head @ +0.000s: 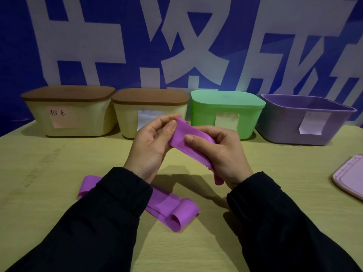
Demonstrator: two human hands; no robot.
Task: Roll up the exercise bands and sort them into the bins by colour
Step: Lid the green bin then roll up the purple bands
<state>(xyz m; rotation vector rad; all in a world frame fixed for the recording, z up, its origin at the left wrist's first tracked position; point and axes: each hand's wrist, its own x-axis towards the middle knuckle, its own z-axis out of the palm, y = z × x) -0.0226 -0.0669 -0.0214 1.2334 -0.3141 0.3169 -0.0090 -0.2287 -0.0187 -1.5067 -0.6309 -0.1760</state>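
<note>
I hold a purple exercise band [193,145] above the table with both hands. My left hand [151,144] pinches its upper end between thumb and fingers. My right hand [222,154] grips the band lower down, thumb on top, and the band's lower end hangs below that palm. More purple band [172,209] lies on the table under my forearms, partly curled at its right end and partly hidden by my left sleeve. The purple bin [306,122] stands open at the back right.
Three lidded bins line the back: two cream ones with brown lids [68,114] [151,112] and a green one [225,112]. Each bin carries a paper label. A pink lid [349,177] lies at the table's right edge. A blue banner hangs behind.
</note>
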